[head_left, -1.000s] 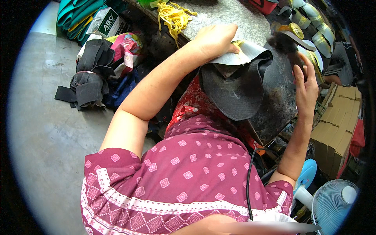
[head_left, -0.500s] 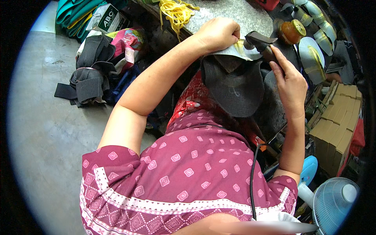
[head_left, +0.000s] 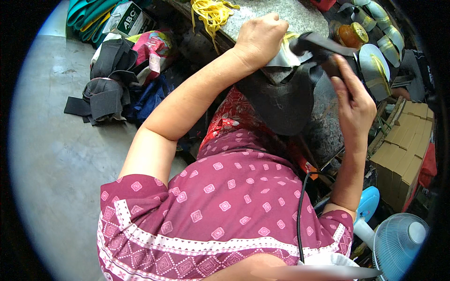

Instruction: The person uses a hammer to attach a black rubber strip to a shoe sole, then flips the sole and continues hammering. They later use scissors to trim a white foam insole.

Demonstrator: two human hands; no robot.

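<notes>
My right hand grips the handle of a dark hammer, whose blurred head hovers just over and beside the work. A black slipper hangs toward me over the edge of the stone slab, its rounded end pointing at my lap. Across its far part bends a pale grey strap marked with yellow. My left hand is closed at the left side of this strap; the fingertips are hidden behind the hand.
A stone slab lies ahead, with yellow cords at its left. An orange jar and several grey strap pieces sit to the right. Flattened cardboard and a fan stand lower right; bundled dark cloth lies left.
My right hand and the hammer have shifted right and turned. My left hand has rolled and risen slightly, and the slipper has tilted, baring more of the strap's left side.
</notes>
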